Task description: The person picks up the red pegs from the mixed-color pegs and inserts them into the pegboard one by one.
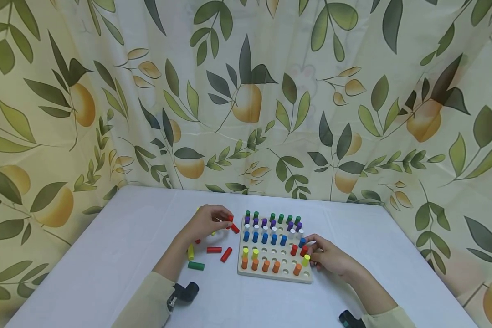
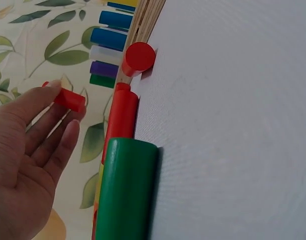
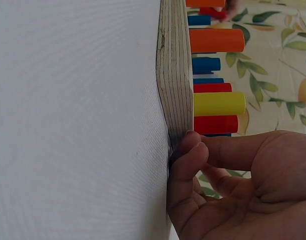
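Note:
My left hand [image 1: 208, 222] is raised over the table to the left of a wooden pegboard [image 1: 280, 277]. It pinches a red peg [image 2: 70, 99] between thumb and fingers. Rows of green, purple, white, blue, red, yellow and orange pegs stand upright in the board, with bare holes among them. At the board's right side is my right hand [image 1: 330, 257]. Its thumb and curled fingertips [image 3: 190, 157] grip the board's edge in the right wrist view, close to a yellow peg [image 3: 220, 104] and a red peg [image 3: 217, 124].
Loose pegs lie on the white table left of the board: a green peg [image 1: 196, 265], several red pegs such as this red one [image 1: 226, 254], and a yellow peg [image 1: 190, 252]. A fruit-patterned curtain [image 1: 246, 150] hangs behind the table.

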Demonstrator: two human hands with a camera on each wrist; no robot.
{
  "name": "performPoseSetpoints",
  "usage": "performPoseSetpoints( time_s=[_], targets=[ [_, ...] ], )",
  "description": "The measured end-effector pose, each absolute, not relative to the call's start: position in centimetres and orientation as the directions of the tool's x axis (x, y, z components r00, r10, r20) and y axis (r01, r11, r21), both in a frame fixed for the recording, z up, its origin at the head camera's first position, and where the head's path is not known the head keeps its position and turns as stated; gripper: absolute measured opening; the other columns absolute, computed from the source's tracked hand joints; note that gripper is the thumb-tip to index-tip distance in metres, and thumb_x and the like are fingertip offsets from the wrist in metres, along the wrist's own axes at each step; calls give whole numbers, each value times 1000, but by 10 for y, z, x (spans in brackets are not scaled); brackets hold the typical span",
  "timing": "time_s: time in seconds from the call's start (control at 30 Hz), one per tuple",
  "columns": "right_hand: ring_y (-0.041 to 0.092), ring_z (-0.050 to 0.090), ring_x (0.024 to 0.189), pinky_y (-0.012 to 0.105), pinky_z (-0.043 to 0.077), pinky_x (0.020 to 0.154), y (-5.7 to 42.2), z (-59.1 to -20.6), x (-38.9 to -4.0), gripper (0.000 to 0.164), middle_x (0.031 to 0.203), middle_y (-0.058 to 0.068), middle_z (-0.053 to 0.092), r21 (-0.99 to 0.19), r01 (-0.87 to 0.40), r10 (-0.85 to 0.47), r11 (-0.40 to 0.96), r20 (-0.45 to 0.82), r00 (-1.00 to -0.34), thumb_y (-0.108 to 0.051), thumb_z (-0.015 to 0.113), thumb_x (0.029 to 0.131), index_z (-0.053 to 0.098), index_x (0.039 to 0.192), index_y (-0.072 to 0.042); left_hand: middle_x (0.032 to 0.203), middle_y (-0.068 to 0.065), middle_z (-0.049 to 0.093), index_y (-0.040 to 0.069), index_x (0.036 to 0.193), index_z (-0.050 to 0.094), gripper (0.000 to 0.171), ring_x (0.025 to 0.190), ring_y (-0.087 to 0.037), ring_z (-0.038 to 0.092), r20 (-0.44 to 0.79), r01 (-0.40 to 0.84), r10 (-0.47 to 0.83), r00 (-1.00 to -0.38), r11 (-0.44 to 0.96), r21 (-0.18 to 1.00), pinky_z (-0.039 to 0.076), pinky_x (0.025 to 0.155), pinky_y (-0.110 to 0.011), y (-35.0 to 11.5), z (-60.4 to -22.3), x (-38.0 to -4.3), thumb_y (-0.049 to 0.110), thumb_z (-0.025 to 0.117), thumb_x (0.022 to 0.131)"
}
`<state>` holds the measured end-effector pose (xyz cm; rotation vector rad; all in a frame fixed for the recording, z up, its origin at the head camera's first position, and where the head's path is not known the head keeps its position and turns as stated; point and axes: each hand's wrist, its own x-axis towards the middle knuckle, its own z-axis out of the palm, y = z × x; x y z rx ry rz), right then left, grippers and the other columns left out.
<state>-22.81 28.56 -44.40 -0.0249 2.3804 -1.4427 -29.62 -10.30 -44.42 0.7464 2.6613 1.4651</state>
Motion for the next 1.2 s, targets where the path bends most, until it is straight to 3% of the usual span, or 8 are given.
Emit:
performPoseSetpoints(
  time_s=[0.93,1.2],
  targets=[
    [26,55,82,31,48,67,286,-442,-228,38,102,13,50,-863,152,-208,481,-281,-937,6,54,98,49,134,-3,96,8,74,17,107,78,17,89,-15,69,219,373,373,-901,414,830,58,82,-31,-99,-443,-293,16,83,91],
    [26,56,82,31,48,67,288,-443,-227,37,102,13,51,-864,148,-210,481,-277,-938,6,54,98,50,134,-3,96,9,73,12,110,78,18,89,-13,68,256,432,407,-877,432,792,57,84,-29,-93,-437,-290,18,81,93]
  ],
)
